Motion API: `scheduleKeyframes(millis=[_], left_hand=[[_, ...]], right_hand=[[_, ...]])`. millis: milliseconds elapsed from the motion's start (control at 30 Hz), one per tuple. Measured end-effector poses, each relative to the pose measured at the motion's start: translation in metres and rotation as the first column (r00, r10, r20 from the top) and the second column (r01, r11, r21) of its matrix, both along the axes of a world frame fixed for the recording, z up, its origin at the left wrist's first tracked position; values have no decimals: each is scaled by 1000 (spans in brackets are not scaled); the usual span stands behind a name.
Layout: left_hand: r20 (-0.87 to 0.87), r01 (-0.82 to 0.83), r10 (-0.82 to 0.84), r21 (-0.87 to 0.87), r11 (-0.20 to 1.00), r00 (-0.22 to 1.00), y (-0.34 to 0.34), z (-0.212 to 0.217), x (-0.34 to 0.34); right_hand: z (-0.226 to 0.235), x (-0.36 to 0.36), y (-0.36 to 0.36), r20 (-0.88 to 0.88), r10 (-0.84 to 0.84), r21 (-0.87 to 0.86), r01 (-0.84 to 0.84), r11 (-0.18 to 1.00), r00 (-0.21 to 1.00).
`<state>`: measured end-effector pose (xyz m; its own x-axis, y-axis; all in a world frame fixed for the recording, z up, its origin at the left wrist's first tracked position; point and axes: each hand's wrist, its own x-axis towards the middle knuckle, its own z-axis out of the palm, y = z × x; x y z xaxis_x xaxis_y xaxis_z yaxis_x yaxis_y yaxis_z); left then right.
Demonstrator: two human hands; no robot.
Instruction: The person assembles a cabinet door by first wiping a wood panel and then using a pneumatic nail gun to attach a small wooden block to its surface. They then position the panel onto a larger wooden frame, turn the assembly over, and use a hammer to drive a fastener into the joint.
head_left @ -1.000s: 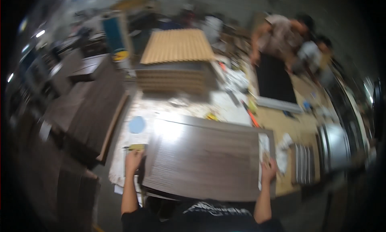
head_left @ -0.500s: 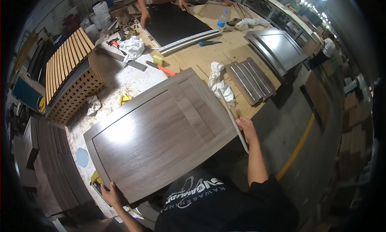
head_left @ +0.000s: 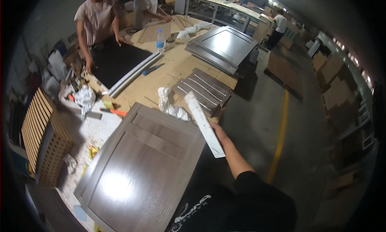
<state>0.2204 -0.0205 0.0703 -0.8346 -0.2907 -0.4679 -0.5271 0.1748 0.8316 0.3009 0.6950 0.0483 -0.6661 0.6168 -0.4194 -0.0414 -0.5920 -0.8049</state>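
Observation:
A large dark brown cabinet door [head_left: 140,171] with a recessed centre panel lies tilted in front of me, its near end low at the bottom left. My right hand [head_left: 219,132] is closed on a long narrow white strip [head_left: 203,123] that stands just off the door's right side. I cannot tell whether the strip is a separate piece or the edge of a board. My left hand is out of sight, hidden under or beyond the door's lower left end.
Beyond the door is a workbench [head_left: 161,83] with a crumpled white rag [head_left: 169,105], stacked dark slats [head_left: 205,89], grey door panels [head_left: 223,45], a water bottle [head_left: 160,40] and a black panel [head_left: 118,59]. A person [head_left: 96,23] leans on it. Slatted wood stack [head_left: 38,131] at left; yellow floor line [head_left: 281,131] at right.
The view has swung left to right across the bench. The door now sits lower and more to my left, and my left hand, seen earlier on its near corner, has gone out of view.

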Motion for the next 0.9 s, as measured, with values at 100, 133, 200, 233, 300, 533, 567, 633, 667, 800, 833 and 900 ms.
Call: scheduleKeyframes(millis=[100, 133, 200, 233, 300, 533, 567, 633, 667, 800, 833, 900], left_hand=[[136, 215, -223, 72, 974, 965, 42, 28, -18], [-15, 212, -211, 82, 974, 977, 72, 24, -20], [-152, 184, -178, 24, 983, 972, 128, 26, -27], [-217, 220, -200, 75, 973, 956, 156, 25, -37], [-344, 304, -230, 176, 936, 910, 230, 10, -74], [-649, 531, -184, 391, 751, 738, 561, 0, -160], [-699, 605, -219, 368, 706, 681, 610, 13, -161], [-711, 614, -269, 282, 738, 650, 703, 39, -152], [-669, 606, -325, 235, 760, 668, 749, 53, -151], [-554, 654, -360, 549, 520, 751, 913, 75, -137], [-410, 678, -547, 540, 499, 730, 932, 76, -140], [-335, 594, -512, 619, 513, 791, 961, 62, -127]], right_hand=[[0, 4, 53, -275, -20, 101, 49, 994, 961], [7, 7, 74, -340, -10, 196, 81, 977, 940], [26, 3, 112, -479, -278, 122, 377, 918, 833], [42, 15, 137, -605, -265, -50, 297, 954, 751], [71, 26, 181, -723, -351, -138, 374, 917, 595], [132, 36, 345, -692, -685, -366, 709, 603, 226], [145, 35, 372, -708, -669, -353, 707, 613, 227], [169, 30, 420, -751, -614, -329, 668, 668, 243], [179, 28, 440, -775, -568, -266, 672, 691, 277], [176, 34, 475, -592, -675, -127, 776, 618, 440], [165, 39, 478, -577, -681, -103, 787, 608, 450], [126, 60, 467, -529, -670, -112, 739, 664, 521]])
